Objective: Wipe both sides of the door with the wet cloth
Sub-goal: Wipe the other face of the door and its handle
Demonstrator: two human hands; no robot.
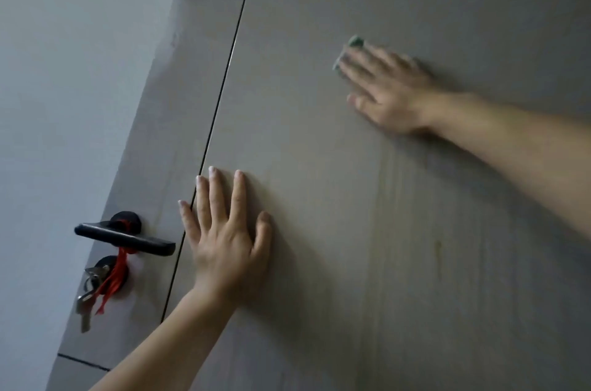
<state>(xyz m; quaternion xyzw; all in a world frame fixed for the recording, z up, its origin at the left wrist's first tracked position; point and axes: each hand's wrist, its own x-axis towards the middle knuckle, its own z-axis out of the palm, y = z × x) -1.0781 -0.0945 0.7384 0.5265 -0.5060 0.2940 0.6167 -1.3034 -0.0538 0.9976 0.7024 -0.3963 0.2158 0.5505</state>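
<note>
One face of the door (351,230) fills the view, grey-brown, with faint wet streaks low on the panel. My left hand (224,230) lies flat on it, fingers straight and spread, the little finger across the thin vertical groove (224,77). My right hand (387,93), blurred, presses the wet cloth (353,45) to the panel under straight fingers; only a green corner shows past the fingertips. To wipe well, I judge, press evenly and overlap each pass. Open panel lies above, right and below. Leftward, the door's edge meets the wall (64,71), and the black handle (124,238) with hanging keys (84,301) needs a careful detour.
</note>
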